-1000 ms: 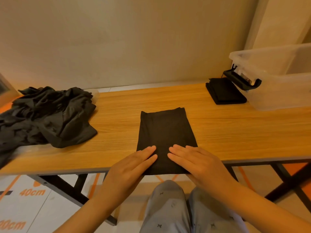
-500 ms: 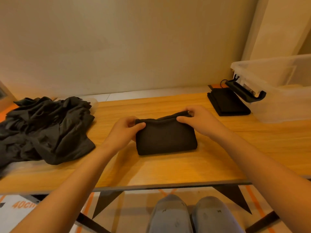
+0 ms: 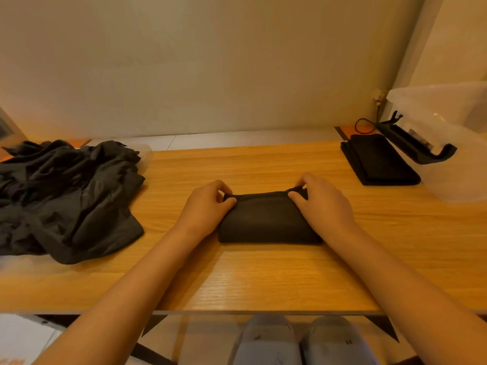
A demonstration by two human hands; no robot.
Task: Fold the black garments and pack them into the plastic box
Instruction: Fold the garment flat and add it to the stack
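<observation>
Now left hand [image 3: 208, 206] and right hand [image 3: 320, 204] pinch folded garment [image 3: 266, 219].

table [image 3: 263, 283]: light wood-grain top, dark metal braces [image 3: 154, 324] under its near edge | wall [image 3: 210, 61] behind table: plain beige | right of table: paler wall section [image 3: 453, 38] | floor [image 3: 224, 140] past table's far edge: pale tiles | light: warm yellow, sheen on tabletop

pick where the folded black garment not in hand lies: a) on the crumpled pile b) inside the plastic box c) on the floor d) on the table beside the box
d: the folded black garment lies flat on the table next to the plastic box, outside it
</observation>
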